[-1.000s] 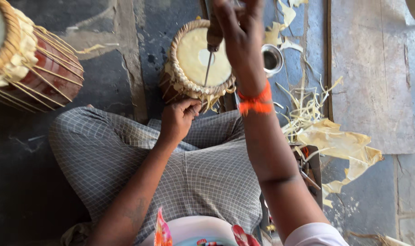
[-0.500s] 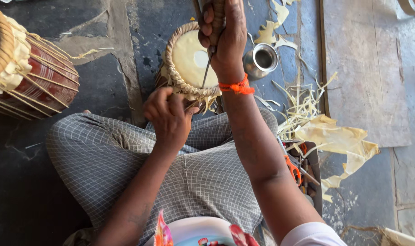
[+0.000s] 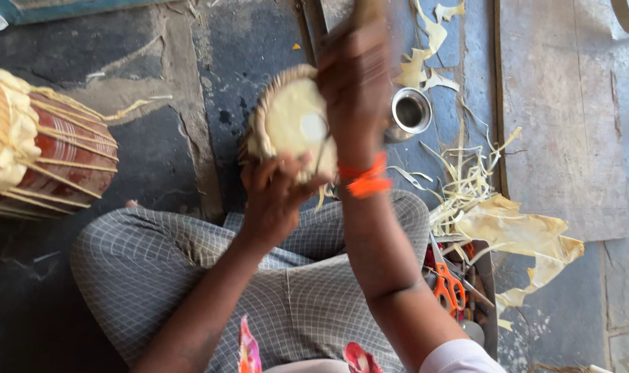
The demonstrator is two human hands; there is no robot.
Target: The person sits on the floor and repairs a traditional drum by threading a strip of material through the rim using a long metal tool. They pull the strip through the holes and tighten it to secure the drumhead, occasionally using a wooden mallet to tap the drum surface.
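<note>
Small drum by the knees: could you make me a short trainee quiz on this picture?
1. True or false: the left hand grips the near edge of the small drum.
2. What lies right of the drum? A) metal cup B) glass bottle C) book
3. What colour is the band on the right wrist?

Key: 1 true. 2 A. 3 orange.

A red drum point(image 3: 45, 148) with pale lacing is lying on its side at the left. A steel cup point(image 3: 411, 112) is standing near pale hide scraps point(image 3: 515, 231), and orange scissors point(image 3: 449, 287) are lying beside them.
</note>
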